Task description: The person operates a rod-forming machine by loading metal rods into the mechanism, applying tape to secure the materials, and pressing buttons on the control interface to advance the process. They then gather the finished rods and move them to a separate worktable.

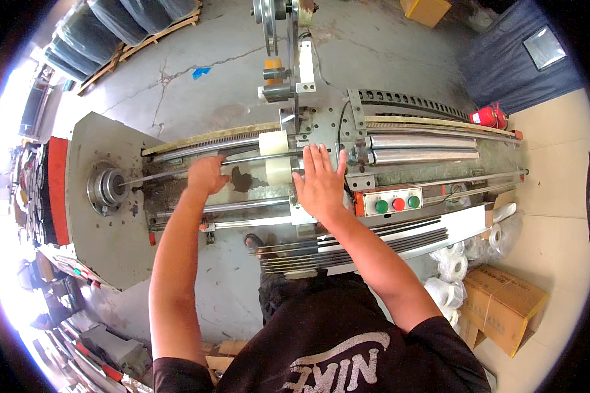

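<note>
The left hand (207, 175) was curled around a thin rod (167, 175), which reached from the machine's (121, 242) left end to a white roller (276, 171); the right hand (321, 185) was spread just beside that roller.

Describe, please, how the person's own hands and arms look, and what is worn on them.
The left hand and right hand are bare, without gloves; no watch shows at either wrist. Both forearms are uncovered. The short sleeves are black, part of a black shirt with a pale grey chest print.
</note>
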`<state>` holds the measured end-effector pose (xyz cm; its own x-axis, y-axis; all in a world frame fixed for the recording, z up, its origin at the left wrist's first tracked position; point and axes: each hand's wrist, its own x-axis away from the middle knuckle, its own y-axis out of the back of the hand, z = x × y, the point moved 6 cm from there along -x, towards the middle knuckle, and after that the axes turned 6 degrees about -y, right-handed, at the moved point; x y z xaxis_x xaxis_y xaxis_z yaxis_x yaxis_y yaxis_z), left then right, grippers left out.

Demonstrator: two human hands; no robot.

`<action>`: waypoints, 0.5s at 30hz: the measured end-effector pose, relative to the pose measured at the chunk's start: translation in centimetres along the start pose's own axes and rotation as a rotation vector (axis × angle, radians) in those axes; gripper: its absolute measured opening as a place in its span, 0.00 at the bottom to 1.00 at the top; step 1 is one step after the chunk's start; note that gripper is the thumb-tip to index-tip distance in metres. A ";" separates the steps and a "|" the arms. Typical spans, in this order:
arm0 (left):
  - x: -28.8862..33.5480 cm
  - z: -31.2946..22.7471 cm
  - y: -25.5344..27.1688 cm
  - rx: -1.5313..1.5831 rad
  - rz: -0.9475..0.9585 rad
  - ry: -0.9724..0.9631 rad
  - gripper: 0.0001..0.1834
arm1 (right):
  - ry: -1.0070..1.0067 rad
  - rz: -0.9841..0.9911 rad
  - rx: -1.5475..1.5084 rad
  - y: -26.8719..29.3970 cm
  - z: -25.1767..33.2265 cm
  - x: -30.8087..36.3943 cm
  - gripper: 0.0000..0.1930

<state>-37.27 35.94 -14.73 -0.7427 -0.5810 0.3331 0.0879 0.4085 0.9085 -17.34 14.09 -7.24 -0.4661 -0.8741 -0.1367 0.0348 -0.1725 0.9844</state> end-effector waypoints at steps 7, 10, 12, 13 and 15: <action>-1.5 -7.1 0.3 0.016 -0.063 -0.084 0.28 | 0.034 0.020 -0.008 0.5 -0.4 -0.3 0.35; -2.0 -9.4 0.4 0.014 -0.016 -0.089 0.27 | 0.046 0.030 -0.019 0.7 -0.6 -0.4 0.35; -1.9 -10.7 0.9 -0.031 -0.020 -0.114 0.26 | 0.035 0.036 -0.010 0.6 -0.9 -0.3 0.35; -1.9 -10.7 1.0 -0.016 -0.033 -0.130 0.26 | 0.030 0.039 -0.006 0.5 -1.0 -0.3 0.35; -1.4 -10.1 0.9 0.016 -0.050 -0.156 0.26 | 0.023 0.054 0.012 0.4 -1.0 -0.2 0.35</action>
<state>-29.41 30.01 -11.84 -0.8398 -0.4855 0.2430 0.0385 0.3933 0.9186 -16.39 13.74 -6.89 -0.4436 -0.8922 -0.0854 0.0488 -0.1191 0.9917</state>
